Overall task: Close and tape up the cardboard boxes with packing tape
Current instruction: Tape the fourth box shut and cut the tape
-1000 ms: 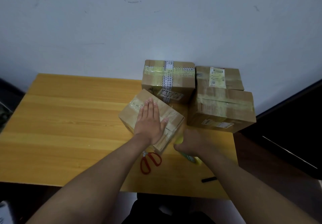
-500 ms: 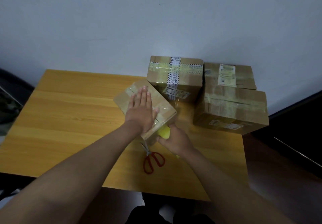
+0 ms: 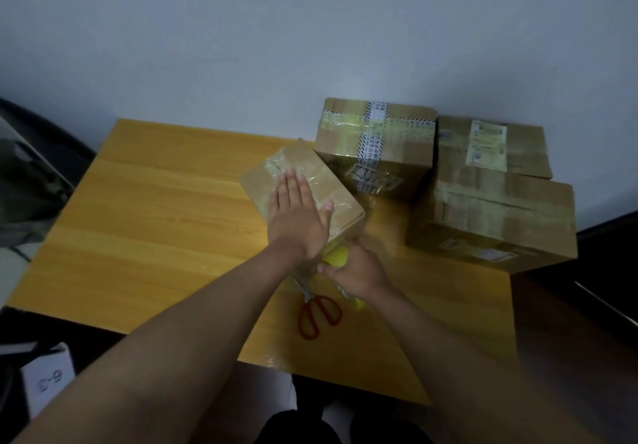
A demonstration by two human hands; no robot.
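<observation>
A small cardboard box [image 3: 262, 181] lies at an angle in the middle of the wooden table [image 3: 155, 222], with clear tape running along its top. My left hand [image 3: 298, 216] presses flat on the box's lid, fingers straight. At the box's near corner my right hand [image 3: 355, 272] grips a yellow tape dispenser [image 3: 336, 258], mostly hidden under the fingers. Its yellow tail [image 3: 359, 304] pokes out below my wrist.
Red-handled scissors [image 3: 319, 316] lie on the table just in front of my hands. Two taped boxes stand at the back: one with printed tape [image 3: 376, 143], a larger one [image 3: 493, 209] at the right. A chair [image 3: 41, 174] stands left of the table.
My right hand with the dispenser has moved from the table up against the box's near corner. The box has turned slightly and my left hand stays pressed on it. The head view has shifted.
</observation>
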